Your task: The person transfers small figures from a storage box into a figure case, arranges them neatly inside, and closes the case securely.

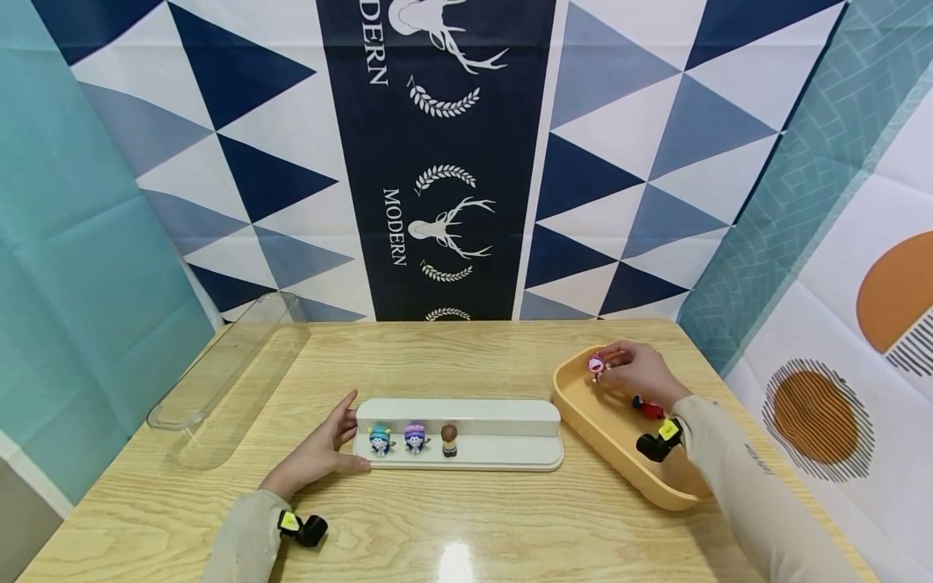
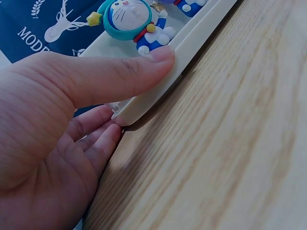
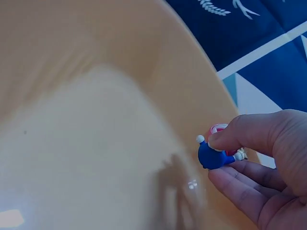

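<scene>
My left hand (image 1: 321,447) grips the left end of a white stepped display stand (image 1: 503,448); in the left wrist view the thumb lies over its front rim and the fingertips touch the end. On the stand's lower step are a teal-hooded Doraemon-like figurine (image 1: 380,440), a purple-hooded one (image 1: 415,437) and a brown-haired figurine (image 1: 449,440). My right hand (image 1: 641,374) pinches a pink-headed figurine (image 1: 596,366) between thumb and fingers, over the far end of a yellow-orange tray (image 1: 608,437). Its blue body (image 3: 211,155) shows in the right wrist view.
A red and dark-blue figurine (image 1: 647,407) lies in the tray beneath the right hand. To the left, a clear plastic box (image 1: 233,380) stands on the wooden table (image 1: 408,518). Patterned cloth (image 1: 437,162) hangs behind the table and along both sides.
</scene>
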Available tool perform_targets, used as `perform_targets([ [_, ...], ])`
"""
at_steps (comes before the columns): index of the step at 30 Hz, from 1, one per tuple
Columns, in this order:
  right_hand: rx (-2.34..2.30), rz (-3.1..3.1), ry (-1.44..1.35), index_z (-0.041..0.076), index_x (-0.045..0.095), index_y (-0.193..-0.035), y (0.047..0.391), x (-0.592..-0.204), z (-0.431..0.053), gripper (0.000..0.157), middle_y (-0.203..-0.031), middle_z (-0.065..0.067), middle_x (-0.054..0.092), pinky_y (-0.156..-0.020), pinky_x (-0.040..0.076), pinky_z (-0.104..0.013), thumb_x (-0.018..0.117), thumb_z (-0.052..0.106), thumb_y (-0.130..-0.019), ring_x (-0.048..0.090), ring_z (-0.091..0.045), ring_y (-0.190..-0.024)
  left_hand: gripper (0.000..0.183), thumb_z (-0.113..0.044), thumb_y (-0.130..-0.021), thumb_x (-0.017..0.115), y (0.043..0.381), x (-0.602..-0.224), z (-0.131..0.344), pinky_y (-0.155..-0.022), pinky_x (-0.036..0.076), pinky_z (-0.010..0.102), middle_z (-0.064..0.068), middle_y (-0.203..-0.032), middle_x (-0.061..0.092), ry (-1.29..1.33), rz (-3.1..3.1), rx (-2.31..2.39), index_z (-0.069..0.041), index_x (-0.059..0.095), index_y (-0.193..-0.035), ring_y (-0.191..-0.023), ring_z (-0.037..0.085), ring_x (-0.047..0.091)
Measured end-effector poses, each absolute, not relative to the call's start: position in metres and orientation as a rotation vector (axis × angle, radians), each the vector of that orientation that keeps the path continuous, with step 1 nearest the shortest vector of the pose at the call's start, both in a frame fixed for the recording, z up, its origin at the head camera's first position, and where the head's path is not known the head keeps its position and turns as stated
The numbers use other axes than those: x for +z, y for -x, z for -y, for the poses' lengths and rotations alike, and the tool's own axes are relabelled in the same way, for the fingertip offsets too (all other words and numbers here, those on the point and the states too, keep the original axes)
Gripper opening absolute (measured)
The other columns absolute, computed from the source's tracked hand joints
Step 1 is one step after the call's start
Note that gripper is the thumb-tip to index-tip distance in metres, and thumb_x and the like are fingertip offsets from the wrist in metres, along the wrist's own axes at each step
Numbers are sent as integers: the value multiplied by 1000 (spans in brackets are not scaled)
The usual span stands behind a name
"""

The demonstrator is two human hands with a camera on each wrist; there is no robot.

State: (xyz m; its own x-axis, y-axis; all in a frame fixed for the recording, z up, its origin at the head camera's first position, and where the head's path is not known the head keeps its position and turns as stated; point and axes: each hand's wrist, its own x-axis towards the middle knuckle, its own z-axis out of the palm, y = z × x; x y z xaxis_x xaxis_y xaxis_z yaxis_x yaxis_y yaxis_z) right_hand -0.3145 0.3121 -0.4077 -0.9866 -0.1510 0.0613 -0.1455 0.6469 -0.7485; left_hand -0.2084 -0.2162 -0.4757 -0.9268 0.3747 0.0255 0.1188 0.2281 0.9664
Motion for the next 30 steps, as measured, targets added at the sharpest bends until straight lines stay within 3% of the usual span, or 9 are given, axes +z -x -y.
perform_targets([
  [7,-1422,-2799,257,-4,52,-140,311,-398,-313,62,-119,-29,64,-76,54,-15,77,8,-85,63,-30,-104,121,4,-76,83,208,-477,217,-115,32,43,30,-147,32,-438,-2293,1754,-3,-5,-159,-141,48,28],
  [11,-1463,-2777,258,0,47,-147,310,-394,-311,68,-125,-29,61,-78,54,-15,77,12,-87,62,-23,-105,121,4,-76,83,208,-475,217,-115,30,45,31,-146,31,-448,-2300,1748,-3,-5,-159,-140,48,27],
  [17,-1563,-2729,238,4,48,-148,308,-388,-305,67,-132,-26,57,-79,55,-16,78,15,-88,61,-5,-94,121,6,-76,83,208,-473,216,-116,27,47,32,-146,31,-451,-2290,1762,-2,-6,-159,-140,49,26],
  [30,-1858,-2660,284,-4,47,-142,302,-384,-290,64,-124,-19,62,-80,56,-17,78,1,-85,65,1,-89,123,4,-75,84,209,-478,217,-116,27,46,29,-147,31,-405,-2281,1769,-5,-4,-160,-142,47,26],
])
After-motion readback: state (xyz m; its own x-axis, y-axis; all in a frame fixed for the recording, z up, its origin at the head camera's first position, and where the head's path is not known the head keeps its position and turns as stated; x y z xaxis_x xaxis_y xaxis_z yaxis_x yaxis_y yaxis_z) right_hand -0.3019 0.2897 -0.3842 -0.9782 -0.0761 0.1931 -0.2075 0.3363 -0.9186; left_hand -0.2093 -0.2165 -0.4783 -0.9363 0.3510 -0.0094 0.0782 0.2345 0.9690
